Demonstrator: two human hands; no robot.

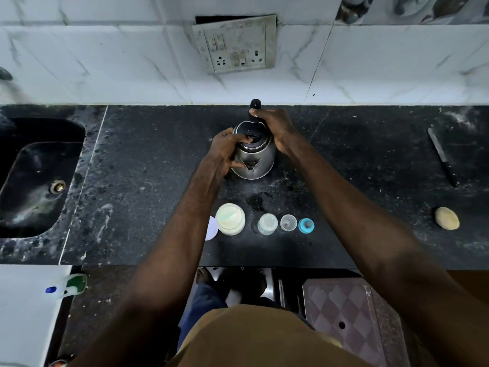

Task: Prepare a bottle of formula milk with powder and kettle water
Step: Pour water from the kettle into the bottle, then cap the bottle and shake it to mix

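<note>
A steel kettle [255, 157] with a black lid and handle stands on the black counter [148, 181] near the wall. My right hand [275, 125] grips its black handle from behind. My left hand [227, 149] holds the kettle's left side, with fingers curled onto the lid's rim. Nearer the counter's front edge stands an open jar of pale formula powder [230, 219], its white lid [211, 228] lying beside it and partly hidden by my left arm. To the right stand a clear baby bottle [267, 224], a small clear cap [288, 222] and a blue teat ring [306, 225].
A black sink [39, 176] is sunk into the counter at the left. A knife [442, 156] and a pale round object [447, 218] lie at the right. A wall socket plate [235, 43] sits above the kettle. Below the counter edge are a patterned box [344, 313] and a bottle [70, 286].
</note>
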